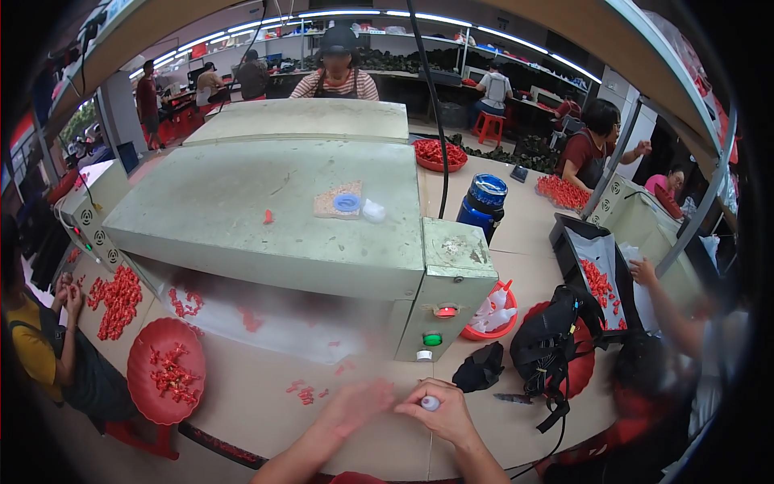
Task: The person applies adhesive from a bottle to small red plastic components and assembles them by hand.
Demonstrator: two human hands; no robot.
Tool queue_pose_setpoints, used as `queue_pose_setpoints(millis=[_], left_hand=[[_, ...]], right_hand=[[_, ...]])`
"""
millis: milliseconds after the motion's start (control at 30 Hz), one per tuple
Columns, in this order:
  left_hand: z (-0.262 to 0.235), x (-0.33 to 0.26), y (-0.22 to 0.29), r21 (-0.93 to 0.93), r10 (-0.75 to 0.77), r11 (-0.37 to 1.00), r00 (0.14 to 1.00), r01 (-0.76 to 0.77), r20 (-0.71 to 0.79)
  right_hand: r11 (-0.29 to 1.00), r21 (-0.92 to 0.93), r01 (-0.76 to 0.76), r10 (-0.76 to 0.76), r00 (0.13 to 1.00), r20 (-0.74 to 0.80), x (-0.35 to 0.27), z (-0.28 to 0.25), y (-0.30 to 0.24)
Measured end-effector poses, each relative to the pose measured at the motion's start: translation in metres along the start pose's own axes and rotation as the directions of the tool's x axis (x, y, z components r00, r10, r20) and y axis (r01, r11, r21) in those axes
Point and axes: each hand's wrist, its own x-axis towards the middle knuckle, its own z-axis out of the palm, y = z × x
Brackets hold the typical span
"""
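My right hand (448, 415) is wrapped round a small white squeeze bottle (430, 402), one end of which shows between the fingers. Close beside it on the left is my left hand (360, 406), smeared by motion; its fingers do not show clearly. Small red pieces (305, 394) lie on the tan tabletop (242, 387) just left of my left hand. Ahead, more red pieces (187, 302) rest on the white sheet (282, 323) under the pale green machine (266, 202).
A red bowl of pieces (167, 403) stands left, beside a co-worker's hands (72, 298). To the right are a red basket of white bottles (493, 310), a black bag (552, 339), a knife (513, 398) and a black tray (637, 315). A blue jar (481, 206) stands behind.
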Motion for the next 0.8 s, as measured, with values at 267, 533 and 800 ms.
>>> queue_pose_setpoints(millis=[267,533,800], left_hand=[[-0.022,0.018,-0.002,-0.260,0.151,0.950,0.984,-0.171,-0.098],[0.001,0.016,0.020,-0.367,0.033,0.930,0.999,-0.029,0.003],[0.008,0.010,0.005,-0.466,-0.050,0.884,0.998,0.027,-0.037]], right_hand=[[0.980,-0.014,-0.201,0.194,0.959,-0.208,-0.007,-0.041,-0.002],[0.944,0.083,-0.318,0.323,0.853,-0.411,-0.023,-0.079,0.025],[0.770,-0.562,-0.304,0.213,0.951,-0.223,-0.030,-0.013,0.019]])
